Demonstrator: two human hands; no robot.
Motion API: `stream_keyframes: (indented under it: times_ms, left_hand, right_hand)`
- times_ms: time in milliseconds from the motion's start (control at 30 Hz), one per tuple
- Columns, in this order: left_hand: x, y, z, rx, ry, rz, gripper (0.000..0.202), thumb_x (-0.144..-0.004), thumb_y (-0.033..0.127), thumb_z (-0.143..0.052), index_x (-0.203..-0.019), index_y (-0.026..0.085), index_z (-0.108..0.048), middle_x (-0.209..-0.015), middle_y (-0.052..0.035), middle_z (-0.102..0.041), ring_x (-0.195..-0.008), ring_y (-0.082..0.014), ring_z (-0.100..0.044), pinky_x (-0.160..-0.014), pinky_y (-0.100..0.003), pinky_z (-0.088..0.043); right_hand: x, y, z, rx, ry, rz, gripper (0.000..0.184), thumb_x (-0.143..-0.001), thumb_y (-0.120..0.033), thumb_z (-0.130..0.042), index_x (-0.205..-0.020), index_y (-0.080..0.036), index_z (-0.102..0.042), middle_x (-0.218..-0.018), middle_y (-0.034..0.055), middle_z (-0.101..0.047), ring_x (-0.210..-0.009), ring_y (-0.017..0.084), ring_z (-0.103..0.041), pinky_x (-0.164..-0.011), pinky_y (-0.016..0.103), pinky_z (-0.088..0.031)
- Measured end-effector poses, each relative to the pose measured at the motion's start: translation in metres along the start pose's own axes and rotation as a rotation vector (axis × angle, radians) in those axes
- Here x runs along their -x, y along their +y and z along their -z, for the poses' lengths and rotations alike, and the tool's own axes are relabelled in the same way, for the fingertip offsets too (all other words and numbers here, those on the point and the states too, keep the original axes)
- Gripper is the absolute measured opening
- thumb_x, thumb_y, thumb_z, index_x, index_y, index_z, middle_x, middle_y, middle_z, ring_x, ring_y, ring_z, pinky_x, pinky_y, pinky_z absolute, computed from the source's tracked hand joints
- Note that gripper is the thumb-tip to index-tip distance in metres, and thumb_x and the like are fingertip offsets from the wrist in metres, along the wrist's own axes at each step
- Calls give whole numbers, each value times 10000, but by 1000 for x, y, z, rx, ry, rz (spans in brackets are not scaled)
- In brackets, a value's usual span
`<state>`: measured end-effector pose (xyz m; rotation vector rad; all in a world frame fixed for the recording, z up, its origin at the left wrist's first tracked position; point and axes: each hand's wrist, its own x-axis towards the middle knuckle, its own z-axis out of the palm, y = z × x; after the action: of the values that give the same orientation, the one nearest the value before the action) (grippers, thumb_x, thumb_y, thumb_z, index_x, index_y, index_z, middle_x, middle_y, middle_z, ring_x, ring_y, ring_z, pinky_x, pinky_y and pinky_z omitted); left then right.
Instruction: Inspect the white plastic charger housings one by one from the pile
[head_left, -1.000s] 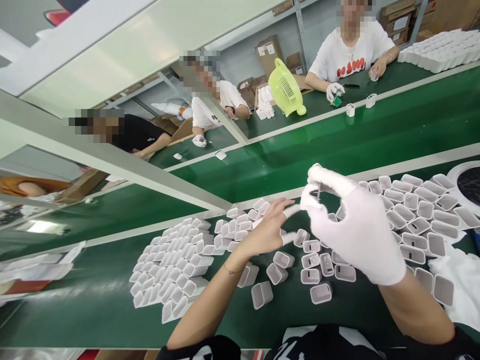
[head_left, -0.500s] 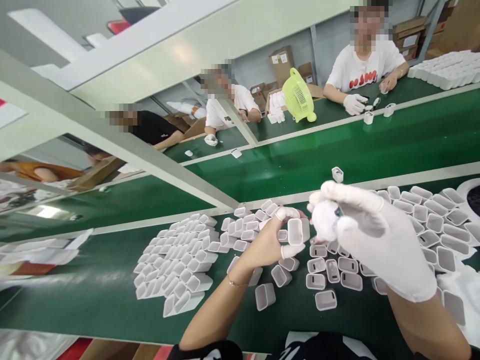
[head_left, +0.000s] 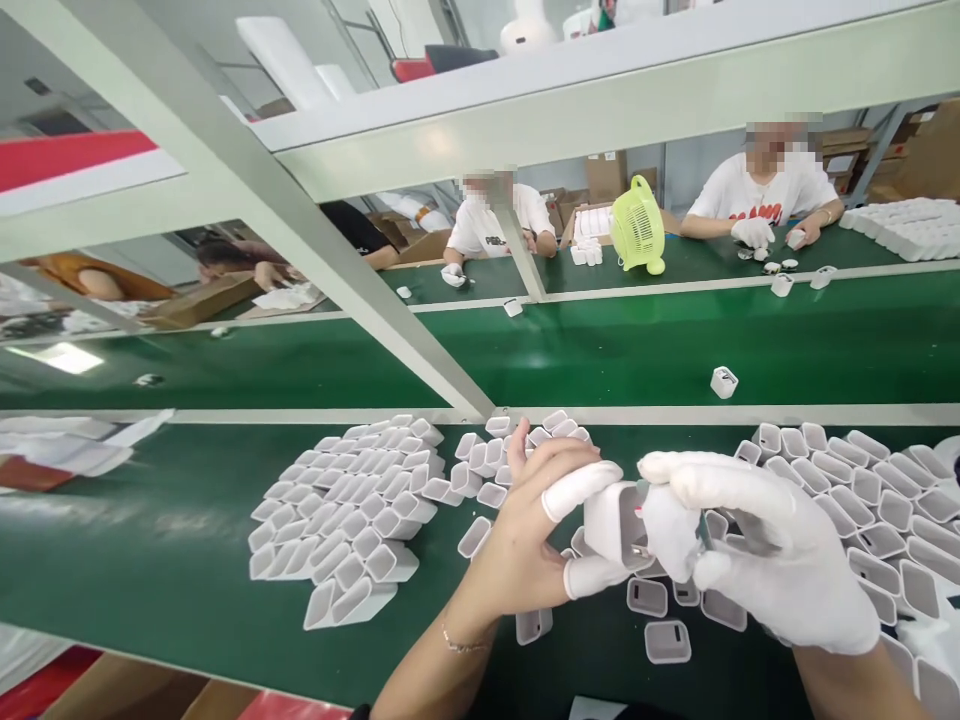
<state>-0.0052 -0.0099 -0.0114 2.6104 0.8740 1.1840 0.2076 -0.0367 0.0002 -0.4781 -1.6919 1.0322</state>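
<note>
My left hand (head_left: 536, 525), bare but for white finger cots, pinches a small white plastic shell (head_left: 613, 522) between thumb and forefinger. My right hand (head_left: 757, 545), in a white glove, is closed on a thin dark tool (head_left: 703, 532) and presses against the shell's right side. Both hands hover over loose white shells (head_left: 660, 615) lying on the green table (head_left: 150, 560). More shells lie packed in a stack (head_left: 345, 510) to the left and in rows (head_left: 847, 490) to the right.
A green conveyor belt (head_left: 615, 350) runs behind the table and carries one white shell (head_left: 724, 382). A slanted metal frame post (head_left: 360, 290) crosses the view. Across the belt sit several people, one in white gloves (head_left: 750, 232), beside a lime-green fan (head_left: 637, 225).
My left hand has lifted a shell from the table and brought it to my right hand. The view has tilted up. A shell on the conveyor belt has travelled right.
</note>
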Motion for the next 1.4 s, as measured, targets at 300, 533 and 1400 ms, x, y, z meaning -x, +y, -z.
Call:
stream_keyframes:
  times_ms: [300, 533, 1400]
  left_hand:
    - [4, -3, 10, -35, 35, 30, 361, -802, 374, -695, -1098, 230, -547, -959, -32, -653, -985, -235, -592, -1175, -528, -36]
    - [7, -13, 13, -11, 33, 50, 373, -803, 376, -714, -1117, 242, -563, -958, -26, -668, -975, -226, -608, -1172, -529, -37]
    - [10, -27, -2, 87, -8, 37, 461, -846, 379, -691, -1275, 318, -535, -1047, -50, -660, -1085, -256, -564, -1147, -560, -127]
  right_hand:
    - [0, 10, -11, 46, 18, 33, 478, -919, -244, -614, -1347, -429, -507, -710, -48, -679, -611, 152, -636, -939, 455, -509]
    - [-3, 16, -20, 94, 48, -3, 472, -939, -279, -587, -1372, -433, -477, -863, -15, -746, -724, 189, -706, -866, 423, -571]
    - [-6, 26, -34, 93, 177, -510, 479, -878, -336, -606, -1342, -287, -499, -1245, 81, -661, -1131, 245, -643, -829, 376, -594]
